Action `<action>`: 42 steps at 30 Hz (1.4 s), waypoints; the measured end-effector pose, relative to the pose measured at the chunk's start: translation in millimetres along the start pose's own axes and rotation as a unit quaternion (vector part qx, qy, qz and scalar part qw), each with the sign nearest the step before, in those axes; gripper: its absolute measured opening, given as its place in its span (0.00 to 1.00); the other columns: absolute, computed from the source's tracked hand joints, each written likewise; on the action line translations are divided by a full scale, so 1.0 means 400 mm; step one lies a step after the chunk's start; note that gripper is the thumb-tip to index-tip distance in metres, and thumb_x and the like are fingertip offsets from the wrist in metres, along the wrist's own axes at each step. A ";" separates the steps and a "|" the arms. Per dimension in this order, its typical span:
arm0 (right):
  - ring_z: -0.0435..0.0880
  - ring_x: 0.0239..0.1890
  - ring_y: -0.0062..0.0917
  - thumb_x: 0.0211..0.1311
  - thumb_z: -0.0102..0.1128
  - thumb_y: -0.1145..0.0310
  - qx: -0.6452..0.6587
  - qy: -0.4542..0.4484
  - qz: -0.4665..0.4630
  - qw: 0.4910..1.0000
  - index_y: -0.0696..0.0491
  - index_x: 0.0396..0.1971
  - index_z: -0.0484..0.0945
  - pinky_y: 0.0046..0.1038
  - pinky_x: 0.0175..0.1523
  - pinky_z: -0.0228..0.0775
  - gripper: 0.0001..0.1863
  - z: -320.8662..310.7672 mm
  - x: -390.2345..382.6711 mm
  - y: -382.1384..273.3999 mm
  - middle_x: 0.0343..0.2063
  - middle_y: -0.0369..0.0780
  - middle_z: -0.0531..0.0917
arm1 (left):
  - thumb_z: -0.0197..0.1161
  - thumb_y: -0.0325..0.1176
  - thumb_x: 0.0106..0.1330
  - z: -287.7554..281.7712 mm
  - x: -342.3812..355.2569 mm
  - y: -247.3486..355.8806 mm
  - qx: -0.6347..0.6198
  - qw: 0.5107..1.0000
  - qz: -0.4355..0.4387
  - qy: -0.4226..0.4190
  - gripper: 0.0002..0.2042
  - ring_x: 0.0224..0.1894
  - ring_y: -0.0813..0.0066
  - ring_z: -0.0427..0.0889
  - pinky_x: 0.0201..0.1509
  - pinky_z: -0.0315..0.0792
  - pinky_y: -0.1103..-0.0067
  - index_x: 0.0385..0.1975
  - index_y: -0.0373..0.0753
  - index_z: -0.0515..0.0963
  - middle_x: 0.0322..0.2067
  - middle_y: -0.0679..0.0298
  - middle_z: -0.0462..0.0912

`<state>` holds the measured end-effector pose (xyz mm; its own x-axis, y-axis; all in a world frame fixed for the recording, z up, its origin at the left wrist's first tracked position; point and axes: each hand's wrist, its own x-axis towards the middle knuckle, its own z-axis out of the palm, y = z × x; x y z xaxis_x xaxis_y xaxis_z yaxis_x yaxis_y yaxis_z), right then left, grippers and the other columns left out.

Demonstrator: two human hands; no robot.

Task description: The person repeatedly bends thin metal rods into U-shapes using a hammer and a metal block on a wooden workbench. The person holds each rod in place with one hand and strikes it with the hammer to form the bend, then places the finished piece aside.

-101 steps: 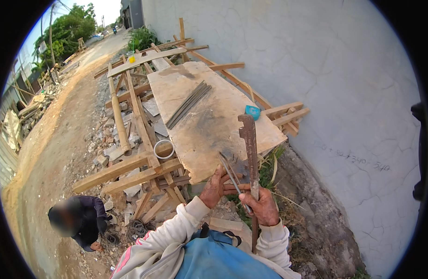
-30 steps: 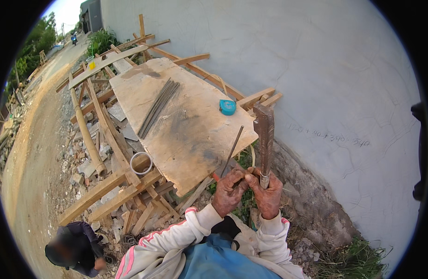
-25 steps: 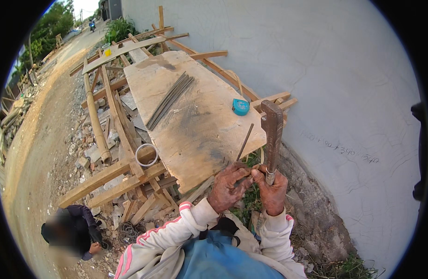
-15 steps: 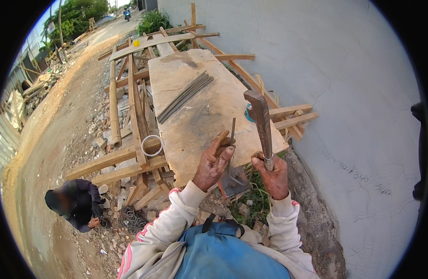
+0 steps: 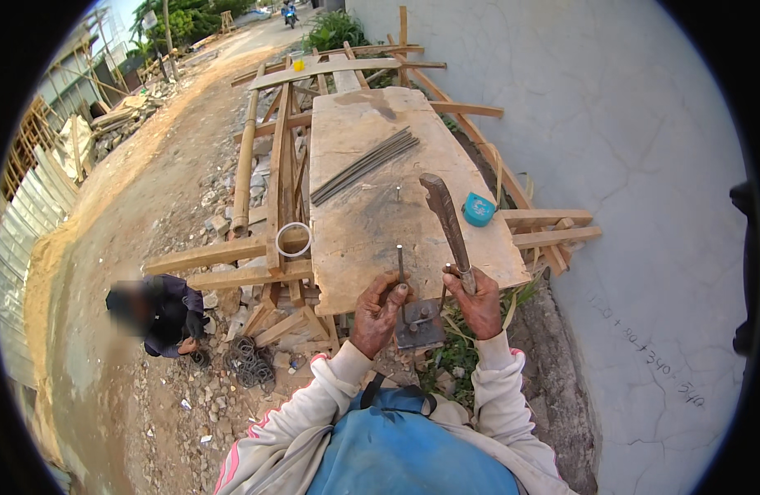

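My left hand (image 5: 378, 313) is closed round a thin dark metal rod (image 5: 400, 262), which stands up from between its fingers. In my right hand (image 5: 475, 302) is a tool with a long, brown carved handle (image 5: 448, 216), hooked at its top. The fingers grip it low down, by a pale metal collar. A second thin rod end (image 5: 447, 269) shows beside the right fingers; what it belongs to is unclear. Between and just below the hands sits a dark metal plate (image 5: 420, 332) with short pegs, at the near edge of the worn wooden board (image 5: 359, 239).
A bundle of thin rods (image 5: 365, 165) and a teal tape measure (image 5: 479, 209) lie on the board. Timber beams (image 5: 215, 254) and a white ring (image 5: 294, 239) are left of it. A grey wall (image 5: 611, 157) bounds the right. Another person (image 5: 167, 313) crouches at left near coiled wire (image 5: 249, 361).
The view has shifted, so the board sits further right. My hands are lower and closer together over the metal plate, and the left fingers have closed more. The tape measure shows fully.
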<state>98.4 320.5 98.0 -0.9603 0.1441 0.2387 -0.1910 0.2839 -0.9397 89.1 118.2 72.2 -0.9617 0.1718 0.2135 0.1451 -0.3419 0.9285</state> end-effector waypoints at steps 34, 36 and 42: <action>0.62 0.14 0.10 0.75 0.50 0.42 0.295 0.015 -0.324 0.899 0.53 0.43 0.69 0.15 0.18 0.57 0.25 -0.190 0.338 -0.709 0.19 0.31 0.67 | 0.58 0.32 0.76 0.019 -0.015 -0.002 0.052 0.996 -0.001 0.066 0.13 0.40 0.78 0.82 0.49 0.77 0.78 0.54 0.33 0.75 0.38 0.65 0.83; 0.62 0.14 0.10 0.75 0.49 0.42 0.300 0.002 -0.320 0.899 0.53 0.43 0.68 0.15 0.18 0.57 0.25 -0.184 0.353 -0.710 0.20 0.31 0.67 | 0.58 0.33 0.76 0.020 -0.016 -0.003 0.048 0.997 0.006 0.061 0.13 0.40 0.78 0.82 0.50 0.77 0.78 0.54 0.33 0.75 0.38 0.65 0.83; 0.62 0.15 0.09 0.75 0.48 0.41 0.283 -0.015 -0.293 0.913 0.53 0.42 0.69 0.15 0.18 0.57 0.26 -0.161 0.378 -0.698 0.21 0.30 0.67 | 0.58 0.31 0.75 0.024 -0.015 -0.001 0.041 0.997 0.007 0.057 0.12 0.39 0.80 0.81 0.48 0.76 0.81 0.54 0.34 0.76 0.37 0.67 0.81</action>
<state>19.7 324.1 412.2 -0.6633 0.0962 0.7421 -0.7400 -0.2319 -0.6314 97.0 126.0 73.6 -0.9788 0.0599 0.1959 0.1736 -0.2651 0.9485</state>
